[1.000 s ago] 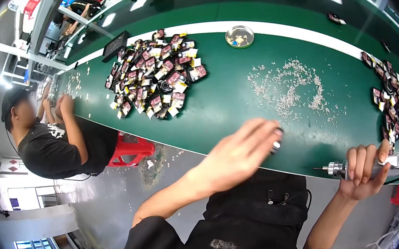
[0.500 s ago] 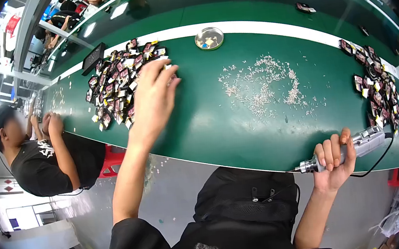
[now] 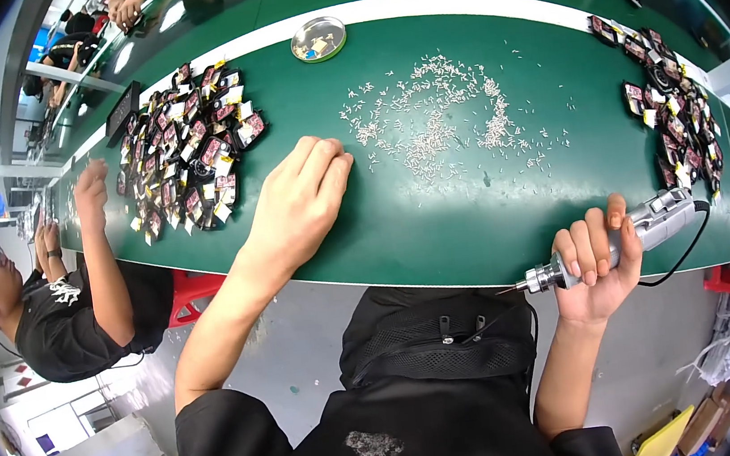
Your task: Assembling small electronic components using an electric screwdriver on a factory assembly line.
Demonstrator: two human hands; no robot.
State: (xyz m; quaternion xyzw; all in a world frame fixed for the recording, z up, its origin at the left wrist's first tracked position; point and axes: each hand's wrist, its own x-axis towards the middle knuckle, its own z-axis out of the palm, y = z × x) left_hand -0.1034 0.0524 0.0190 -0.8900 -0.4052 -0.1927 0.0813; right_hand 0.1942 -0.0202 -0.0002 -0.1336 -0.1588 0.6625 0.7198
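Observation:
My left hand hovers over the green table, with its thumb and fingers pressed together. Whatever they may hold is hidden. It lies between a heap of small black parts with pink and white faces and a scatter of tiny pale screws. My right hand is wrapped round a silver electric screwdriver at the table's near edge. The screwdriver's thin bit points left, and a black cable runs from its back end.
A round metal dish with small yellow and blue bits stands at the far side. A black tray touches the left heap. More black parts lie at the right. A co-worker sits at the left; a black bag rests before me.
My left hand has left the heap, moving nearer and toward the screws, and its spread fingers have closed together. My right hand keeps hold of the screwdriver. The whole view has shifted slightly.

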